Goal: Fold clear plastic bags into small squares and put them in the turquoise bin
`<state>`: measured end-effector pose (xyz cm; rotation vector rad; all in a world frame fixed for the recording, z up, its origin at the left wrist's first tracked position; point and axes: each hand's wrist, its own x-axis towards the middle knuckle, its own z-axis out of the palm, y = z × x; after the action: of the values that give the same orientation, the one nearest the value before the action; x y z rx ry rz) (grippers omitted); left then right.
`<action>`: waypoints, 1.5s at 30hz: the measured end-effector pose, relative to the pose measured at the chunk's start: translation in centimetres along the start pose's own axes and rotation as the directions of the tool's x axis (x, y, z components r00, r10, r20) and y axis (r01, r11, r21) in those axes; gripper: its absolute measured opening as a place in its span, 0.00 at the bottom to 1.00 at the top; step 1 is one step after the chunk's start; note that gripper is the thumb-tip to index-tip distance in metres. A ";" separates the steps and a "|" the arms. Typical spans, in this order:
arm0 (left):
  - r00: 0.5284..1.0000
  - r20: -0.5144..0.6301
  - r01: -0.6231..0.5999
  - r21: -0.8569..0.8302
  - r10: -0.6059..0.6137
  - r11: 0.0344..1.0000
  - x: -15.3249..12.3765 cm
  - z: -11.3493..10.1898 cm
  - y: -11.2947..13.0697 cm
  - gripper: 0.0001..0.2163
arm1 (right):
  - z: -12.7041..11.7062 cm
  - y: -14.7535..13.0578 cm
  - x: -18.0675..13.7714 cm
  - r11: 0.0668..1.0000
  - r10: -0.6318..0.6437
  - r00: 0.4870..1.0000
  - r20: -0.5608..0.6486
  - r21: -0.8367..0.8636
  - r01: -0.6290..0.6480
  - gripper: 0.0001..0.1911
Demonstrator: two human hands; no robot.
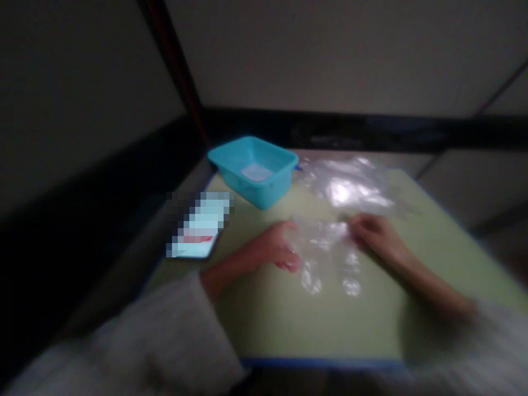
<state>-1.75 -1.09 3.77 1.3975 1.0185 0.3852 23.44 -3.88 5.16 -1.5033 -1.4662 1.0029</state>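
Observation:
A clear plastic bag (328, 253) lies on the pale green table (289, 319) between my two hands. My left hand (278, 247) rests at the bag's left edge with its fingers curled onto the plastic. At the bag's right upper corner my right hand (373, 234) is closed on the film. The picture is dim and blurred, so finger detail is poor. Both arms wear light fuzzy sleeves.
A turquoise plastic tub (256, 170) with something white inside stands at the table's far left. A pile of more clear plastic bags (350, 187) lies behind my hands. A light card or phone (198, 225) sits at the left edge. Dark wall trim runs behind.

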 end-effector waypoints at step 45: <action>0.683 -0.201 -0.092 0.930 0.702 0.356 0.7 -0.3 -0.9 0.08 | -1.4 1.6 -0.6 0.516 -0.253 0.693 0.675 -0.512 0.687 0.52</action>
<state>-1.88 -0.49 2.75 2.6792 1.4429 0.7960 25.32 -4.53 4.17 -1.1575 -2.7879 0.4363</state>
